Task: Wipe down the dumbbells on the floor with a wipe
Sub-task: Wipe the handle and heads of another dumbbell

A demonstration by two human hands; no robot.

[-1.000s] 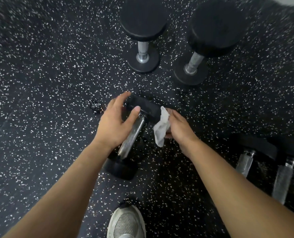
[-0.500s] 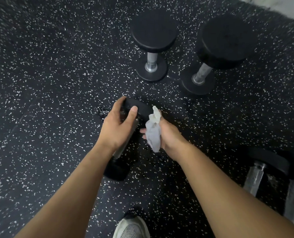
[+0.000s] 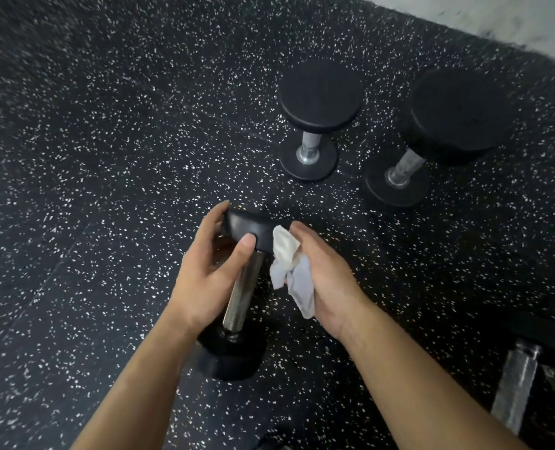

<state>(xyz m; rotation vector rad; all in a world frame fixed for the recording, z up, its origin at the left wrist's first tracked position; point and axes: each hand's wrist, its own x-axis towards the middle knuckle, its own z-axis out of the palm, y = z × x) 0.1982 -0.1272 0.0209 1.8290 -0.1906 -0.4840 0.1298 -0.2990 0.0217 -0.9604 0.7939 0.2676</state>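
The left hand (image 3: 209, 271) clasps the upper head of a tilted dumbbell (image 3: 242, 295), thumb and fingers curled around its black rubber end; the lower head rests on the speckled rubber floor (image 3: 107, 190). Just beside that thumb, the right hand (image 3: 326, 274) is closed on a crumpled white wipe (image 3: 290, 271), which touches the same head. Beyond the fingertips, two larger dumbbells (image 3: 318, 102) stand upright.

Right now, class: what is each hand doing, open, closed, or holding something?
Left hand: closed on the upper head of the tilted dumbbell.
Right hand: closed on a crumpled white wipe.
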